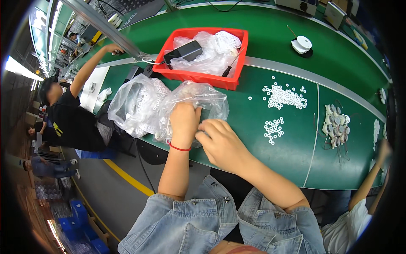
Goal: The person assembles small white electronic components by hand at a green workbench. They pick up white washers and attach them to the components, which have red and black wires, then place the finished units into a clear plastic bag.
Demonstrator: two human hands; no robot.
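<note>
A clear plastic bag (215, 99) lies on the green table straight ahead of me. My left hand (184, 122), with a red cord on its wrist, reaches into its mouth, and the plastic and the hand itself hide most of its fingers. Just to the right, my right hand (220, 139) has its fingers curled in a pinch at the bag's near edge. Against the left side of this bag rests another clear bag (133, 106) filled with small white pieces. Small white rings (283, 97) lie in a loose pile to the right, with a smaller group of rings (273, 129) nearer me.
Behind the bags stands a red bin (203, 78) with plastic bags, a black adapter (185, 52) and a screwdriver (228, 70). Small wired parts (337, 127) cluster at right; a white spool (302, 44) stands farther back. Co-workers sit at left (76, 114) and right (351, 224).
</note>
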